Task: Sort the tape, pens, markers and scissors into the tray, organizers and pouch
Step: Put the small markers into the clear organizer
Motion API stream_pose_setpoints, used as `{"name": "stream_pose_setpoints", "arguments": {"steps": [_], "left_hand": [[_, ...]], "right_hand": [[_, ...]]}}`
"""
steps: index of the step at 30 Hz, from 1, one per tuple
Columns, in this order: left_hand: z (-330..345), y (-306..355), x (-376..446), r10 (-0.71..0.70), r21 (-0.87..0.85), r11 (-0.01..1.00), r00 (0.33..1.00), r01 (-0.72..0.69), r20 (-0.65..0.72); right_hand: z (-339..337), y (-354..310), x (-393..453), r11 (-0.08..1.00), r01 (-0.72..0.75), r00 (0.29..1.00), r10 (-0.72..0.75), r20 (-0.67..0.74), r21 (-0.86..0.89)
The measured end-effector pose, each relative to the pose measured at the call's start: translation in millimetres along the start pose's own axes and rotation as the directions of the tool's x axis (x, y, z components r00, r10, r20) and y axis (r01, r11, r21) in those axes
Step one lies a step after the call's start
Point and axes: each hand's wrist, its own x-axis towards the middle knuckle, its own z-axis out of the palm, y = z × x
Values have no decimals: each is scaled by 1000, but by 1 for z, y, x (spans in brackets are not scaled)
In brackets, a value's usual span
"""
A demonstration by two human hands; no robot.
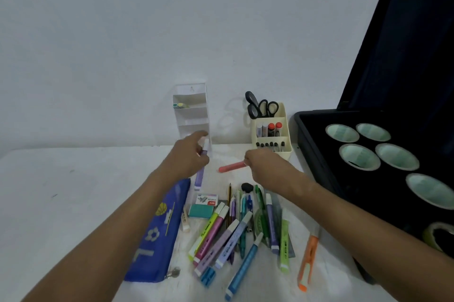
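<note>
Head view: left hand [190, 154] gripping purple marker [199, 176] upright, aimed at white organizer [192, 110]. Right hand [260, 161] pinching pink marker [232, 167] by one end, level. Scissors [261, 106] already in cream organizer [272, 129], tape [360, 156] in black tray [309, 134]; pens [242, 225] loose beside blue pouch [157, 235].

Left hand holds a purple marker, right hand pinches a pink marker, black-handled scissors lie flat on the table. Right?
One error: the black-handled scissors are not flat on the table; they stand handles-up in the cream desk organizer. The head view shows it. The left hand does hold the purple marker, and the right hand pinches the pink marker.
</note>
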Motion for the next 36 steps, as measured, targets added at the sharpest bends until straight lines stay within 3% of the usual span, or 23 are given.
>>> {"name": "stream_pose_setpoints", "arguments": {"steps": [3,6,10,13,18,25,36], "left_hand": [[-36,17,2,-42,-203,979,996,24,-83],[-70,36,3,-75,-346,938,981,8,-180],[-104,60,3,-22,-336,934,917,-124,-399],[-116,71,7,46,-221,956,843,-192,-536],[-108,61,20,136,-101,968,816,-230,-562],[-82,31,39,161,-71,972,852,-225,-498],[-66,6,53,249,332,935,894,-123,-371]], "right_hand": [[-32,-17,5,992,43,996,-33,-84,123],[-61,-27,10,947,144,960,-63,-272,287],[-91,-41,23,876,302,866,-88,-491,376],[-104,-49,40,822,401,819,-124,-561,404],[-97,-54,72,843,400,806,-138,-576,358],[-77,-59,93,892,282,889,-104,-447,353],[-51,-70,125,927,257,919,-147,-366,272]]}}
